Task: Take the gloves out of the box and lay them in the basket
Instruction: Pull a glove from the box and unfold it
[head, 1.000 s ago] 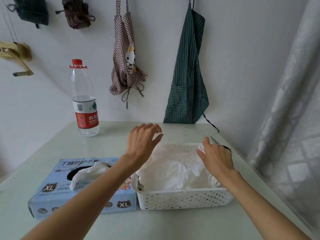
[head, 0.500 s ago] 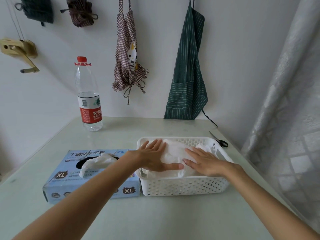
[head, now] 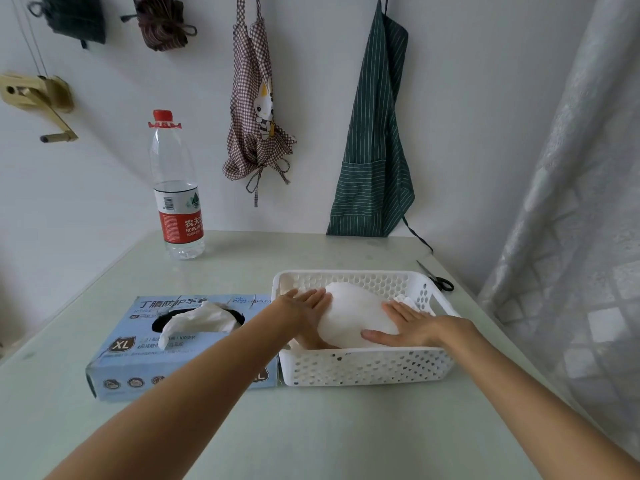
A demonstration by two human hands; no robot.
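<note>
Both flat palms, left hand (head: 308,303) and right hand (head: 412,327), press the gloves (head: 356,318) between them. Likely flattening them into the basket (head: 363,367); neither hand grasps anything.

The blue box (head: 180,344) lies flat on the table, touching the basket's left side. 1 white glove (head: 199,318) sticks up crumpled from its oval top opening. The white perforated basket (head: 367,367) holds a mounded pile of white gloves (head: 356,318).

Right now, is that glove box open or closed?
Open. The blue glove box has a dark oval slot in its top, and a white glove sticks out of it.
</note>
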